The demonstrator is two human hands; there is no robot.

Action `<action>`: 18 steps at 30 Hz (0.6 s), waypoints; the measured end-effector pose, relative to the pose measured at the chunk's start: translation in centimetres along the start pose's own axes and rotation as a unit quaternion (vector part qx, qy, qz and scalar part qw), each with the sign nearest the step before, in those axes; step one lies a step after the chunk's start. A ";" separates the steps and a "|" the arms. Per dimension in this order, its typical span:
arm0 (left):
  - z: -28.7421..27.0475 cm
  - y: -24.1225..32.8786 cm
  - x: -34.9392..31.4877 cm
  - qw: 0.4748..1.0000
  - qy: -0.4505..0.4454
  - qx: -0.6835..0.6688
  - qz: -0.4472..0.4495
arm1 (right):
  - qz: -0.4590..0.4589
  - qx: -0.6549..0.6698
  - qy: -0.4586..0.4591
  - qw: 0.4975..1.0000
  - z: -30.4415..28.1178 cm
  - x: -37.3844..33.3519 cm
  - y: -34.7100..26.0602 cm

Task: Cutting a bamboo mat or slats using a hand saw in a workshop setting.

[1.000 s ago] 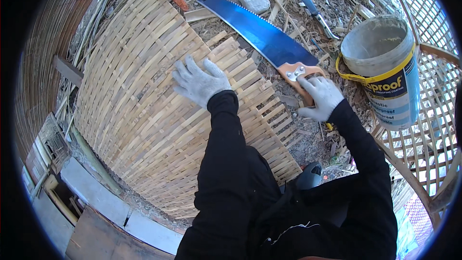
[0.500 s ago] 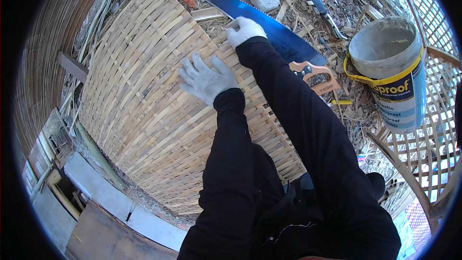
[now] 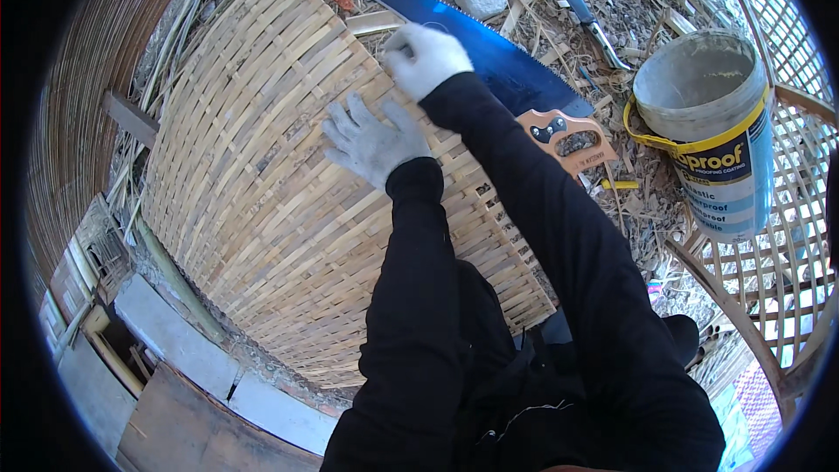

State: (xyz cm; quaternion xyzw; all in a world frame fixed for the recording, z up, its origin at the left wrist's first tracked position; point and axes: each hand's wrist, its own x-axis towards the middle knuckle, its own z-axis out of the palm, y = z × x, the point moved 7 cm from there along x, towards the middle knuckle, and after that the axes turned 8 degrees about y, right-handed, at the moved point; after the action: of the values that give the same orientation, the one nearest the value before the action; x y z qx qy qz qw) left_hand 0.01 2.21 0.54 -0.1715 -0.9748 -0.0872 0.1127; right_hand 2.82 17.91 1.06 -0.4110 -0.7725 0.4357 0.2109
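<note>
My left hand spreads flat, likely to steady the mat; my right hand curls by its edge, grasping what I can't tell, saw just beyond

Right hand hides part of saw blade; 2 sleeves cover some matting.

A pale tan mat of flat, bamboo-like strips, closely woven over and under, lies spread out on the ground. Darker brown patches mark some strips. Along its right-hand border the strip ends are uneven, with small open gaps in the weave toward the near end.
</note>
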 end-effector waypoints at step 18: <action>-0.3 0.4 -0.2 0.999 0.032 -0.006 0.012 | 0.030 0.156 -0.049 0.986 -0.2 -0.3 5.2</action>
State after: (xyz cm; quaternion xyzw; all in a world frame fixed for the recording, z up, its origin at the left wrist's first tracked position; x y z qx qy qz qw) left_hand 0.36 2.50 0.81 -0.1808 -0.9680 -0.0972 0.1440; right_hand 5.55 19.24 -3.23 -0.3743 -0.6917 0.5767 0.2212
